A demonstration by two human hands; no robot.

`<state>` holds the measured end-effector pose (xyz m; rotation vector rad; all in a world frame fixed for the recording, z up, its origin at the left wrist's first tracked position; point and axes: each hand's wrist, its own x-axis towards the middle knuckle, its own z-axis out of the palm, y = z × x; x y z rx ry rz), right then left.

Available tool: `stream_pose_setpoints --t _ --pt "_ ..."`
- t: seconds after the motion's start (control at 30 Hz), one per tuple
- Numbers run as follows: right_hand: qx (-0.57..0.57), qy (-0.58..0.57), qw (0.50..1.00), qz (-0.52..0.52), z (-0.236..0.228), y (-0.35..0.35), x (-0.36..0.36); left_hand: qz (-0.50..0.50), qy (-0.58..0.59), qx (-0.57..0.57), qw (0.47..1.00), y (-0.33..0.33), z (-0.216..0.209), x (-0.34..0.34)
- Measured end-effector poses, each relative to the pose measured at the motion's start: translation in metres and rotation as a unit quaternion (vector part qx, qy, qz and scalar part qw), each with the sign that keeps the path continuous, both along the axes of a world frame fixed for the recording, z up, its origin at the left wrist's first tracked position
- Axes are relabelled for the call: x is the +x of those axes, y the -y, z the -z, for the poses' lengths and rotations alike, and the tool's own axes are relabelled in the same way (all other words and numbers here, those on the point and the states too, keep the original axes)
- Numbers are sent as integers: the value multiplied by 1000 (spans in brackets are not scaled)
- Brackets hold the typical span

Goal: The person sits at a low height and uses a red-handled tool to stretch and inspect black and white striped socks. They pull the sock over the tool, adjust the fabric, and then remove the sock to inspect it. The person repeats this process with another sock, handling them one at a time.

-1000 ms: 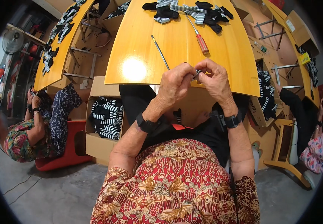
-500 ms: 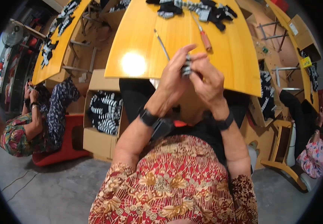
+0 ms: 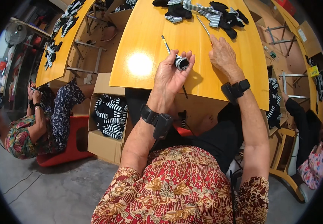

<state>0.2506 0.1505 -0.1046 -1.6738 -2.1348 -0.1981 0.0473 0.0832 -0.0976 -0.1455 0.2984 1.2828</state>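
My left hand (image 3: 169, 74) is palm up at the table's near edge, fingers curled around a rolled black-and-white striped knit piece (image 3: 182, 62) whose dark opening faces up. Just beyond these fingers lies a thin pen-like stick (image 3: 166, 44), its lower end hidden behind the hand. My right hand (image 3: 224, 56) reaches further over the table, its fingers closed over the handle of a red-handled tool. That tool's thin metal shaft (image 3: 203, 25) points away toward a heap of striped and black knit pieces (image 3: 211, 16). The hand covers most of the handle.
The yellow table (image 3: 131, 41) has its near edge under my wrists. Cardboard boxes of striped knits stand left (image 3: 105, 149) and right. A person in a patterned shirt (image 3: 27, 134) sits at the left by another table (image 3: 53, 71); a second person (image 3: 312, 164) sits at the right.
My hands, together at the striped piece before, have parted. My right hand has moved away and right, onto the red-handled tool. My left hand has turned palm up, keeping the piece.
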Motion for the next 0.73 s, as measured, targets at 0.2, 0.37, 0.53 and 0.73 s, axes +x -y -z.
stream_pose_setpoints --t 0.2,0.37,0.53,0.73 --pt "-42 -288 949 -117 -52 92 -8 -79 -6 -24 997 -11 1 -15" --pt "-92 -268 945 -162 -67 171 7 -72 29 -4 997 -19 7 -23" --pt "-99 -248 953 -141 -56 186 7 -62 25 4 998 -17 -2 -14" --pt "-118 -237 957 -117 -52 191 11 -30 18 98 995 -17 23 -14"
